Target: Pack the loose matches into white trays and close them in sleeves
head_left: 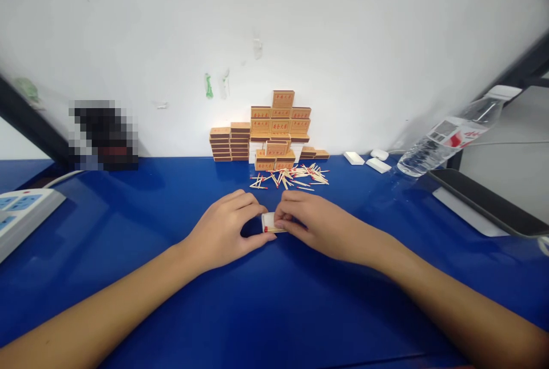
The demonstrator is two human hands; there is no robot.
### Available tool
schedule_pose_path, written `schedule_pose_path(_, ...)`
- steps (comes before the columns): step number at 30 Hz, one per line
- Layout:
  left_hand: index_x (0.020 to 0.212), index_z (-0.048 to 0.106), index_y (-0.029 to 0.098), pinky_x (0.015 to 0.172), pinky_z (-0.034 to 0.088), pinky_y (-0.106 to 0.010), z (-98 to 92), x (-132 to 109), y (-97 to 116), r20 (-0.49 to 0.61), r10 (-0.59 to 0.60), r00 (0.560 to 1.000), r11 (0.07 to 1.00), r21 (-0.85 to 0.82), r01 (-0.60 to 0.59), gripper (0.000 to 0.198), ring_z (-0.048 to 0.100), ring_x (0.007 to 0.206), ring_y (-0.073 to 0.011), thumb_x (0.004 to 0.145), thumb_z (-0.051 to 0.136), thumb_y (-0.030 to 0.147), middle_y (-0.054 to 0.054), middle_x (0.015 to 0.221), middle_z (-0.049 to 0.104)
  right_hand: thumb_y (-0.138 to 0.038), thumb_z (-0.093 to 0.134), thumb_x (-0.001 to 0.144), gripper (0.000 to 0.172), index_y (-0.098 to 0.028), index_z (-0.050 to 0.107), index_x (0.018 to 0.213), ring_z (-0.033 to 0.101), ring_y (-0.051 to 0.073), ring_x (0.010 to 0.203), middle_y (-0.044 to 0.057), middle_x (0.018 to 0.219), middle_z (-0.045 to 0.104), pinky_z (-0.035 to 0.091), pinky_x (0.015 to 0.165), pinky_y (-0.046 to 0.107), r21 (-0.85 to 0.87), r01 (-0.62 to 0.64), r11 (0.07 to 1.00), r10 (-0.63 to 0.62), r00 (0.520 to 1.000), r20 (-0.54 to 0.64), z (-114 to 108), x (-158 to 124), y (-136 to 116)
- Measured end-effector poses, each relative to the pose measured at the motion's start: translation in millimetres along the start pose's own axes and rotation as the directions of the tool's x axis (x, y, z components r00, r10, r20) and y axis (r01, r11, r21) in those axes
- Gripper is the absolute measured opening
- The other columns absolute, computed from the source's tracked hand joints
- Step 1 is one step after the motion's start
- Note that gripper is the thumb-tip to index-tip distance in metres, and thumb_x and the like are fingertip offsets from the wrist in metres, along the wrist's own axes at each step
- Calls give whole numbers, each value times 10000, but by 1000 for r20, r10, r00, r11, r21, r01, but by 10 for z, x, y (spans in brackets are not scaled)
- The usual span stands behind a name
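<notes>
A small white matchbox tray (268,219) lies on the blue table in front of me, with a few red-tipped matches (271,229) along its near side. My left hand (229,226) grips the tray's left end between thumb and fingers. Over the tray's right part, my right hand (311,220) has its thumb and fingertips pinched together at the matches, covering that end. Just beyond both hands, a loose pile of matches (295,175) is scattered on the table.
Stacked matchboxes (281,126) stand against the wall, with another stack (229,143) to their left. Two white trays (354,158) sit at the back right, near a leaning plastic bottle (450,134) and a dark oblong object (484,200). A power strip (30,214) occupies the left edge.
</notes>
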State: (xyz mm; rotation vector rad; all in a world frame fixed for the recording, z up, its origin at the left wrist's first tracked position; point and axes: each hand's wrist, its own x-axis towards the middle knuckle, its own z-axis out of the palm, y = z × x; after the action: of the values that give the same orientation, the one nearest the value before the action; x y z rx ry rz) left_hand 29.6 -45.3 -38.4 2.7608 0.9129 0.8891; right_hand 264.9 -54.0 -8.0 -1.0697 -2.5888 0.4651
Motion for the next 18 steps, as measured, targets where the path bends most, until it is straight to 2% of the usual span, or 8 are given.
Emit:
schedule_pose_path(3, 1079, 699, 168, 807, 545, -392, -4, -1, 15, -13, 4, 1000, 1000, -17, -4, 285, 638, 875, -225, 932, 751, 407, -74, 983, 709, -242, 550, 1024, 171, -202, 669, 908, 572, 167, 770, 26, 854, 648, 416, 710, 297, 29, -64, 998, 68, 987, -146, -92, 21, 173)
schedule_pose_path(5, 1097, 702, 173, 818, 545, -390, -8, -3, 27, -36, 9, 999, 1000, -29, -10, 289, 642, 876, -219, 939, 744, 411, -71, 986, 713, -277, 576, 1004, 146, -200, 671, 924, 575, 181, 768, 36, 851, 653, 418, 716, 314, -34, -173, 984, 157, 949, -272, -148, 28, 384)
schedule_pose_path(7, 1118, 705, 179, 823, 546, -385, -9, -5, 36, -53, 15, 998, 999, -39, -17, 294, 646, 882, -215, 945, 736, 414, -70, 995, 716, -310, 636, 961, 122, -193, 667, 978, 589, 206, 798, 63, 916, 665, 439, 742, 340, -105, -271, 957, 224, 918, -328, -175, 22, 629)
schedule_pose_path(10, 1128, 712, 180, 825, 549, -379, -5, -7, 33, -29, 14, 999, 999, -46, -16, 289, 650, 893, -214, 944, 740, 400, -66, 998, 713, -365, 689, 928, 198, -204, 669, 1042, 609, 247, 929, 92, 1020, 658, 485, 842, 383, -105, -211, 972, 183, 957, -226, -165, 15, 922)
schedule_pose_path(12, 1127, 716, 179, 831, 549, -379, 1, -8, 25, -4, 6, 1000, 999, -49, -6, 284, 652, 903, -217, 940, 745, 391, -64, 999, 711, -357, 660, 946, 164, -209, 675, 1013, 602, 261, 990, 103, 1045, 642, 493, 893, 404, -78, -177, 981, 160, 970, -182, -142, 28, 1009)
schedule_pose_path(18, 1123, 719, 178, 824, 546, -383, 9, -7, 19, 3, -3, 1000, 999, -52, 3, 292, 643, 898, -219, 944, 738, 408, -67, 993, 706, -281, 554, 979, 155, -200, 615, 863, 578, 284, 969, 122, 977, 611, 485, 881, 430, -83, -229, 970, 212, 962, -170, -85, 91, 973)
